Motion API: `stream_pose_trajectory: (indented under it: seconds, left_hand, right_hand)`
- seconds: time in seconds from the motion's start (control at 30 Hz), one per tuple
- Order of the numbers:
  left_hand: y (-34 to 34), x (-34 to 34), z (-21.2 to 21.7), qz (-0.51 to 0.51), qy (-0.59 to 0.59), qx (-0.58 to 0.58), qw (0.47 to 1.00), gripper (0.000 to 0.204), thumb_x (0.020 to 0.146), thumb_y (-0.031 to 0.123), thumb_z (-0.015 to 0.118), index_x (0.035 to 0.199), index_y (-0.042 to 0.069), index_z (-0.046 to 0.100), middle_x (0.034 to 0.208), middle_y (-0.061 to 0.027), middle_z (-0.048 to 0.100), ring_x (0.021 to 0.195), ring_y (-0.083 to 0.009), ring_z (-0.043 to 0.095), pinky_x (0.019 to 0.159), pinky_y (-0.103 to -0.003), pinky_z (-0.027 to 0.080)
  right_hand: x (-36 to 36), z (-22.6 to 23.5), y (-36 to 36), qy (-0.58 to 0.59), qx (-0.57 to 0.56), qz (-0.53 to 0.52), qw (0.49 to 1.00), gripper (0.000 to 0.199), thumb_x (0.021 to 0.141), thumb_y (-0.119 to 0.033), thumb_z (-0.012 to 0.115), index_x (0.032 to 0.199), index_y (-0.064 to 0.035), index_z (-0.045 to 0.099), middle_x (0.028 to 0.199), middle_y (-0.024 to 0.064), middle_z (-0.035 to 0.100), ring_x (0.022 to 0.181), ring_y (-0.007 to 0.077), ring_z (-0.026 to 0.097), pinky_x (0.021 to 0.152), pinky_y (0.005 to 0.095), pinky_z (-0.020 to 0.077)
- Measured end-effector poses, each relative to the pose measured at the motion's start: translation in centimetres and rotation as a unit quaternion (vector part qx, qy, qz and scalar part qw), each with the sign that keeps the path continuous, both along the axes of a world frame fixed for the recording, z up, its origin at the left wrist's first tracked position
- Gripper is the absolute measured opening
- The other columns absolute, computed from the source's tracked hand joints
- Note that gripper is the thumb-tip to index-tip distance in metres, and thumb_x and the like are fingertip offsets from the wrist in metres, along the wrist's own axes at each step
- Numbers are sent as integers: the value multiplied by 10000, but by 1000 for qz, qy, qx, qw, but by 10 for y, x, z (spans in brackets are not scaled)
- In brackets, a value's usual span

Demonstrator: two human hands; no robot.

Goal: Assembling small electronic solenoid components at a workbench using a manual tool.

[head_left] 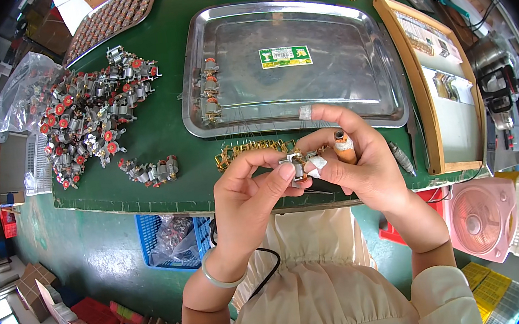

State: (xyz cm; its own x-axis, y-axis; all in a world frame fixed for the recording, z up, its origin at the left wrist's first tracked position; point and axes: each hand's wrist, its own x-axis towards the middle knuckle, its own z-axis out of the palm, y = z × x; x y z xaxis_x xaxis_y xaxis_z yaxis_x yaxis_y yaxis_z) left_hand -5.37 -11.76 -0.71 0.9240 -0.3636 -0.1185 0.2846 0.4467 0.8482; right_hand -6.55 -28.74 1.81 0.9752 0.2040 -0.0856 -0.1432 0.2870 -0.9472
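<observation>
My left hand (246,188) pinches a small silver motor-like part (296,165) between thumb and fingers, just above the table's front edge. My right hand (367,163) closes on the same part from the other side, its thumb at a brass-coloured piece. White tape wraps that thumb and the raised index fingertip. A brown-handled tool (345,148) with a dark end sits among the right fingers; its kind does not show. Behind the hands lies a row of brass frames (252,152) with thin wires. Several finished-looking silver parts (210,91) line the left side of a metal tray (330,113).
A heap of silver parts with red discs (93,110) covers the table's left, with a smaller cluster (154,171) nearer. A wooden-framed box (431,112) stands right of the tray; a grey ribbed rod (402,158) lies beside it. Below are a blue crate (147,240) and pink fan (477,221).
</observation>
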Motion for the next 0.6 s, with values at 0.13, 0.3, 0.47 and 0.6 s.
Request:
stream_pose_trajectory:
  seconds: [0.13, 0.3, 0.47, 0.6]
  left_hand:
    - [1, 0, 1, 0, 10, -5, 1000, 174, 830, 39, 568, 981, -35, 520, 907, -108, 567, 758, -219, 629, 640, -274, 543]
    - [2, 1, 2, -4, 15, -6, 1000, 179, 830, 49, 572, 981, -34, 522, 911, -107, 564, 757, -222, 630, 637, -272, 543]
    - [3, 0, 2, 1, 24, -11, 1000, 182, 828, 51, 575, 978, -36, 521, 909, -105, 563, 757, -225, 630, 633, -275, 543]
    - [3, 0, 2, -1, 21, -14, 1000, 175, 829, 45, 572, 974, -37, 522, 922, -108, 564, 757, -226, 630, 635, -278, 544]
  right_hand:
    - [1, -2, 3, -23, -12, -4, 1000, 521, 801, 49, 558, 1247, 16, 292, 975, 137, 559, 858, 125, 562, 754, 240, 465]
    - [1, -3, 3, -46, -25, -4, 999, 529, 799, 56, 555, 1253, 15, 287, 970, 137, 559, 866, 124, 558, 753, 239, 462]
    - [2, -1, 3, -46, -40, 3, 998, 536, 797, 62, 551, 1259, 11, 284, 969, 134, 558, 870, 123, 555, 757, 240, 458]
    - [1, 0, 2, -36, -41, 7, 998, 536, 794, 78, 538, 1261, 9, 286, 965, 132, 557, 871, 123, 555, 757, 240, 457]
